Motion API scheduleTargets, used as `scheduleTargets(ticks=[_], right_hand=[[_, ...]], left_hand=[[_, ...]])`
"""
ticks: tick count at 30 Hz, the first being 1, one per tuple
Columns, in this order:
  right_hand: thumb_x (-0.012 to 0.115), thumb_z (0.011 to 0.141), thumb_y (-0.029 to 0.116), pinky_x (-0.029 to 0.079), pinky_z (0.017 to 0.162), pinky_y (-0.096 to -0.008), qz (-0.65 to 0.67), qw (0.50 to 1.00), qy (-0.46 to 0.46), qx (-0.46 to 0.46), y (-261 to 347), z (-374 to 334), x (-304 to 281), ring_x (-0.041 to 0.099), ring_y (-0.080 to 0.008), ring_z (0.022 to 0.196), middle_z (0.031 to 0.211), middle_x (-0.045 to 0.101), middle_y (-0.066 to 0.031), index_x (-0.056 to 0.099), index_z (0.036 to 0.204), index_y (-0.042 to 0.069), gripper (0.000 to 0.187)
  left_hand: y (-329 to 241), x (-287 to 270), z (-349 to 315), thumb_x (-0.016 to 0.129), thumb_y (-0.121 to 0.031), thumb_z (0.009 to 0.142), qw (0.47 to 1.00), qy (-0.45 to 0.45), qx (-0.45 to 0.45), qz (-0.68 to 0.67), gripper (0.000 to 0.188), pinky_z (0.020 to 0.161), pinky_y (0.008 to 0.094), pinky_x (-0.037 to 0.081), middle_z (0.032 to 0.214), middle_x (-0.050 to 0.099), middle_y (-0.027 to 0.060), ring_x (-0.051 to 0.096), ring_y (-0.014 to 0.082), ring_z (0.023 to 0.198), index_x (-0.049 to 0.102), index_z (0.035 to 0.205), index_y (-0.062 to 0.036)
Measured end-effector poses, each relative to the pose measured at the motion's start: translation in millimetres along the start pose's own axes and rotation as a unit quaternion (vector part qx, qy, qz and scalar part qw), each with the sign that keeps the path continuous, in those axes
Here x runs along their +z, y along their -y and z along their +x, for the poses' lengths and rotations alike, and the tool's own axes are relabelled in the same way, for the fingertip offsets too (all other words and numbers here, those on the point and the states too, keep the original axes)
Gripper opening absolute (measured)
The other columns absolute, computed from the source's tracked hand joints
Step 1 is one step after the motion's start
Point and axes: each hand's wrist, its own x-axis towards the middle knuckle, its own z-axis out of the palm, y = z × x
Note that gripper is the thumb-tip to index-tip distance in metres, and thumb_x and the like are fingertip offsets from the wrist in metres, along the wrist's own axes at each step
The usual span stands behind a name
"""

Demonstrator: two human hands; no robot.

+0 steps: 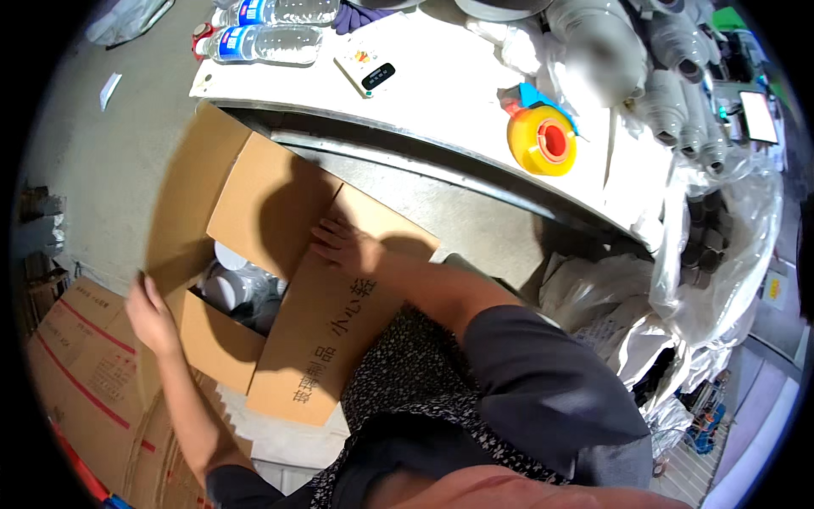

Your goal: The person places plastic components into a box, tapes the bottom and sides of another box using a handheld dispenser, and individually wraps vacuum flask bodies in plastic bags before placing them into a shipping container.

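Observation:
A cardboard box [275, 191] stands with its flaps spread below the white table. My left hand [153, 318] grips the outer edge of the long left flap [182, 199], which is raised and blurred by motion. Fingers spread, my right hand [346, 244] lies flat on the box's right side, by the inner edge of the long flap [318, 339] with dark printing. Between the flaps, through the gap, show clear jars with white lids [227, 288]. How deep they are stacked is hidden.
On the white table [441, 102] lie water bottles [271, 44], a small black device [378, 76] and a yellow tape roll [543, 140]. Plastic-wrapped goods [704, 254] crowd the right. Flattened cardboard [93, 365] leans at lower left.

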Motion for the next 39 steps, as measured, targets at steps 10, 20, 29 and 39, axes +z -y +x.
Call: scheduleTargets(ticks=[10,20,29,39], right_hand=[[0.064,0.069,0.032,0.024,0.105,-0.0458,0.041,0.999,-0.013,0.031,-36,4,-44,0.025,-0.0304,0.13,0.136,0.036,-0.0105,0.045,0.126,0.016,0.063],[0.044,0.077,0.022,0.031,0.096,-0.0444,0.015,0.977,-0.202,0.065,-20,7,-50,0.038,-0.0271,0.12,0.128,0.043,-0.0074,0.049,0.115,0.015,0.039],[0.043,0.084,0.023,0.023,0.104,-0.0441,0.066,0.982,-0.138,0.11,-24,6,-30,0.031,-0.0249,0.128,0.136,0.036,-0.0055,0.046,0.122,0.015,0.039],[0.045,0.084,0.027,0.023,0.104,-0.0441,0.071,0.981,-0.142,0.109,-35,-8,-29,0.032,-0.0254,0.126,0.134,0.038,-0.0053,0.047,0.122,0.015,0.04]], left_hand=[[-86,145,-166,0.049,-0.028,0.085,0.932,0.32,-0.022,-0.169,0.054,0.089,0.0417,0.042,0.117,0.052,0.023,0.053,0.0371,0.105,0.036,0.131,-0.0043],[-182,112,-62,0.054,-0.021,0.081,0.868,0.495,0.033,-0.015,0.054,0.088,0.0419,0.043,0.114,0.054,0.0224,0.053,0.0382,0.104,0.037,0.13,-0.0086],[-521,-9,-12,0.061,-0.022,0.076,0.756,0.201,0.565,-0.262,0.051,0.097,0.0395,0.034,0.104,0.057,0.0146,0.055,0.0279,0.095,0.046,0.119,-0.0004],[-514,24,18,0.049,-0.014,0.078,0.707,0.155,0.689,-0.041,0.044,0.105,0.0396,0.026,0.101,0.06,0.0121,0.052,0.0226,0.107,0.047,0.121,-0.0042]])
